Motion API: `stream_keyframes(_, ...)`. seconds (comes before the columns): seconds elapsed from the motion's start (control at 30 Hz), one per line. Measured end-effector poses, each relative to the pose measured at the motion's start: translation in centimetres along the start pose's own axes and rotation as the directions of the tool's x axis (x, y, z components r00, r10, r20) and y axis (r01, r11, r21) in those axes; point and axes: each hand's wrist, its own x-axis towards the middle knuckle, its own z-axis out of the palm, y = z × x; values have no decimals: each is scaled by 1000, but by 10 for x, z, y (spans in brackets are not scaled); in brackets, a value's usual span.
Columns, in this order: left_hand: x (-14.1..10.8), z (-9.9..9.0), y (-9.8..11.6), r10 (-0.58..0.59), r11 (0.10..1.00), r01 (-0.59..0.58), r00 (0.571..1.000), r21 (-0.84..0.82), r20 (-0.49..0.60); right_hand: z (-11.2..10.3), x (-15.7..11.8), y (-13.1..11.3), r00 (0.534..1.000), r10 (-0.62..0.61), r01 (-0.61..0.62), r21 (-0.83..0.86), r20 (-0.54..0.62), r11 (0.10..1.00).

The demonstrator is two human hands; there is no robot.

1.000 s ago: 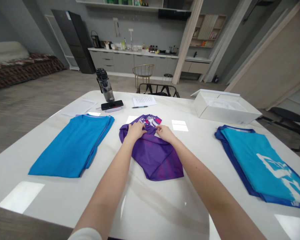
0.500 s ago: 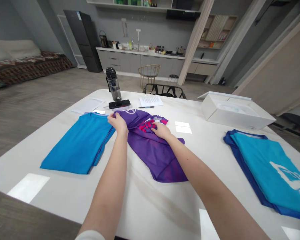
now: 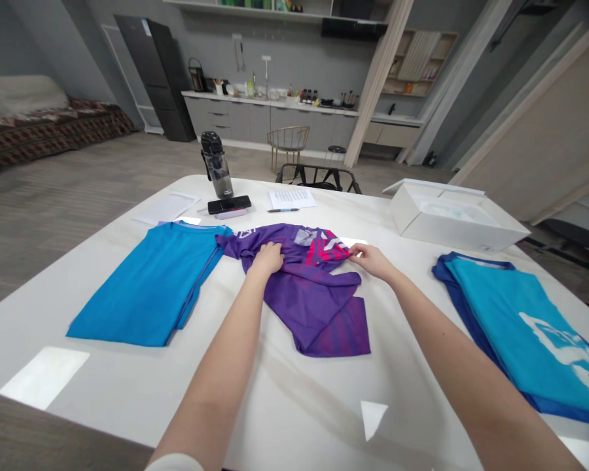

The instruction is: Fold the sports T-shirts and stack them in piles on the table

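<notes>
The purple shirt (image 3: 319,304) lies rumpled on the white table (image 3: 294,405), just right of the folded blue shirt (image 3: 147,281) and seemingly touching its upper right corner. It looks light, thin and limp to me, perhaps a bit slick, nothing breakable; grabbed mid-body it would likely bunch, so hems and sleeve ends seem the better holds. The right hand (image 3: 373,260), on the side away from the blue shirt, pinches the pink-patterned end; the left hand (image 3: 268,260), nearer the blue shirt, rests curled on the cloth, though whether it's gripping I can't tell.
</notes>
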Motion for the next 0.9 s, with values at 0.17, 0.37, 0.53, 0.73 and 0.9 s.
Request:
stream_keyframes(0.17,-3,-5,9,25,999,-33,987,44,158,-32,-40,64,969,200,-218,-119,-143,969)
stream_keyframes(0.37,-6,-4,21,-13,997,-6,973,81,229,-3,-30,13,948,165,-184,-44,-273,982)
stream_keyframes(0.53,-4,5,28,-40,996,24,978,84,204,40,8,-52,954,253,-282,-195,-164,939)
stream_keyframes(0.73,1,17,27,-45,997,32,984,76,173,42,18,-34,958,250,-266,-113,-141,957)
stream_keyframes(0.9,3,20,26,-50,998,41,987,56,151,-15,-35,22,901,218,-240,-13,-375,971)
